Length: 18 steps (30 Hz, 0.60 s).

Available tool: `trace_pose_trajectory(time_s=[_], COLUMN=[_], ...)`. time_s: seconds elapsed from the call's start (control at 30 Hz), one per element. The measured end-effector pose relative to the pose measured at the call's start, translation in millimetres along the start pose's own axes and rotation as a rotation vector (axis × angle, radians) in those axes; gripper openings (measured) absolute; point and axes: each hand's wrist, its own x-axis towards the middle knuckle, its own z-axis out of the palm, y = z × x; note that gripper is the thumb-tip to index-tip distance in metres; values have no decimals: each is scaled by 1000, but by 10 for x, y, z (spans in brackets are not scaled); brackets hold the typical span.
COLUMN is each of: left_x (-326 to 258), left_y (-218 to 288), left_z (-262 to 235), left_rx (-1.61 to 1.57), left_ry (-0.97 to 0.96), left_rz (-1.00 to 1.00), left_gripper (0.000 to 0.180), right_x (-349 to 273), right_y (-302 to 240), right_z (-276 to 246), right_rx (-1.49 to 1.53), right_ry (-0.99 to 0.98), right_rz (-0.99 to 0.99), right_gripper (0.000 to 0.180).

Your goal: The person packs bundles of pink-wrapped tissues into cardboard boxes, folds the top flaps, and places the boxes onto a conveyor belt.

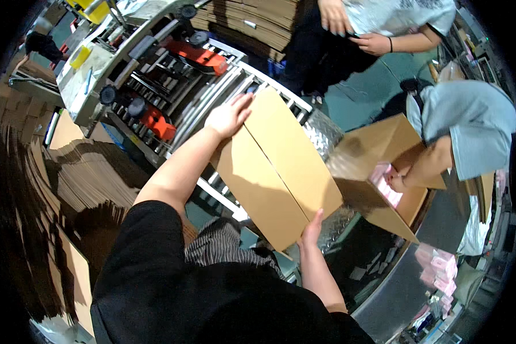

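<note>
A brown cardboard box (278, 172) with its two top flaps folded together along a middle seam is between my hands, in front of my body. My left hand (231, 116) grips its far left end, fingers laid over the edge. At the near right end, my right hand (311, 229) holds the corner with the thumb up on the top; its other fingers are mostly hidden. Past the box's far end runs a roller conveyor (212, 97) with red-orange machine parts (198, 56).
At right a co-worker's hand (397, 181) reaches into an open cardboard box (372, 143) holding pink packs (386, 182). More pink packs (438, 269) lie on a dark belt (393, 298). Flattened cartons (97, 178) are stacked at left. Another person (372, 43) is at the far side.
</note>
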Motion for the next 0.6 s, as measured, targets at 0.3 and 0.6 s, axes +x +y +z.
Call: trace_pose_trajectory(time_s=[0.3,0.6], left_x=[-236,-628], left_y=[-490,-419], left_z=[-347,-292], left_rx=[345,368], left_ry=[-153,-238], left_rz=[-109,-80], left_gripper=[121,88], right_x=[353,290], right_y=[-785,-1051], right_z=[2948,3865], right_rx=[69,-588], right_ry=[-152,-553], right_rz=[-98,211], right_gripper=[67,78])
